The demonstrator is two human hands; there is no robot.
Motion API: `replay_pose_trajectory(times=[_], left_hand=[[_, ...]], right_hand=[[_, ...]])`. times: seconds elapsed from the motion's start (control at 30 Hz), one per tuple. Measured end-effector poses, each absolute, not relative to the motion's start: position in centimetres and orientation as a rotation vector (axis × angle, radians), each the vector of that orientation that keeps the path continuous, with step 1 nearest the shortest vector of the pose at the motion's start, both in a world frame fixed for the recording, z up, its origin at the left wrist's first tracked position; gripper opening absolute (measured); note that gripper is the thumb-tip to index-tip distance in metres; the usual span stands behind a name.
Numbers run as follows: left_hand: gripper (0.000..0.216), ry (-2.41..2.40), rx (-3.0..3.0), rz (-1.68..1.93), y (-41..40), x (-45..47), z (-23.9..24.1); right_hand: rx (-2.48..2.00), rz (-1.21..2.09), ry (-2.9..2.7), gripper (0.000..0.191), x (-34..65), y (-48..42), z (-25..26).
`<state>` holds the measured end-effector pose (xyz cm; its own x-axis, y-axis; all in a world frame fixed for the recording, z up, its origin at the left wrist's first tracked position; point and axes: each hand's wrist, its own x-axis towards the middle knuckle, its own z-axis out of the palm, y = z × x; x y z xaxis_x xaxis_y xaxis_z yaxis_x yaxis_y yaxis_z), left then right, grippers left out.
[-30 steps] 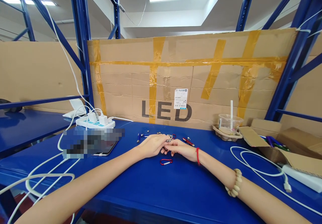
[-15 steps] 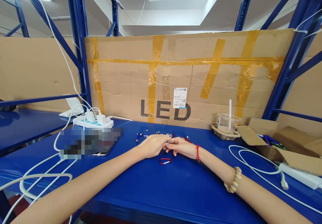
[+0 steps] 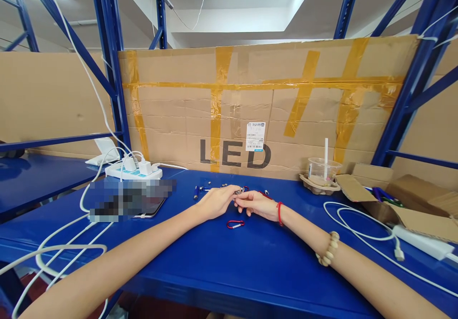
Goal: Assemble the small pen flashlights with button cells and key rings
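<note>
My left hand [image 3: 219, 201] and my right hand [image 3: 258, 204] meet fingertip to fingertip over the blue table. Both are closed in a pinch around a small silvery metal piece [image 3: 238, 192], mostly covered by the fingers, so its exact kind does not show. Just in front of the hands lies a red carabiner [image 3: 235, 224]. To the left of my left hand a small blue cylinder [image 3: 196, 192] stands beside another little blue-and-silver item [image 3: 204, 188]. Behind my right hand a red item [image 3: 265, 194] shows in part.
A phone [image 3: 154, 208] and a white power strip [image 3: 134, 171] with plugs and cables sit at left. On the right are a clear plastic cup [image 3: 324, 168] in a carton holder, an open cardboard box [image 3: 420, 214] and a white cable [image 3: 352, 223]. A cardboard sheet [image 3: 179, 113] stands behind.
The fingers of my left hand have lifted and straightened slightly, and my right fingertips have shifted at the metal piece. The view has tilted a little; the carabiner stays put.
</note>
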<state>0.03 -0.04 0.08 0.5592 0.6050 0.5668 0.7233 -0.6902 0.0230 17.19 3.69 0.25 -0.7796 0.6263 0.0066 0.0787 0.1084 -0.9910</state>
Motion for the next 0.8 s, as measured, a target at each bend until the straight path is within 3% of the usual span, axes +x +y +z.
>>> replay_pose_trajectory(times=[0.37, 0.57, 0.8], left_hand=[[0.021, -1.101, -2.669, -0.849, -0.5, 0.5, 0.1], [0.021, -1.215, -2.813, -1.211, -0.9, 1.5, 0.2], [0.018, -1.442, -2.521, -1.722, 0.7, 0.7, -0.2]], right_hand=[[-0.652, 1.847, -2.024, 0.031, 17.3, 3.5, 0.3], [-0.651, 1.949, -1.969, 0.031, 17.0, 2.9, 0.4], [-0.719, 1.666, -1.741, 0.024, 16.3, 3.7, -0.8]])
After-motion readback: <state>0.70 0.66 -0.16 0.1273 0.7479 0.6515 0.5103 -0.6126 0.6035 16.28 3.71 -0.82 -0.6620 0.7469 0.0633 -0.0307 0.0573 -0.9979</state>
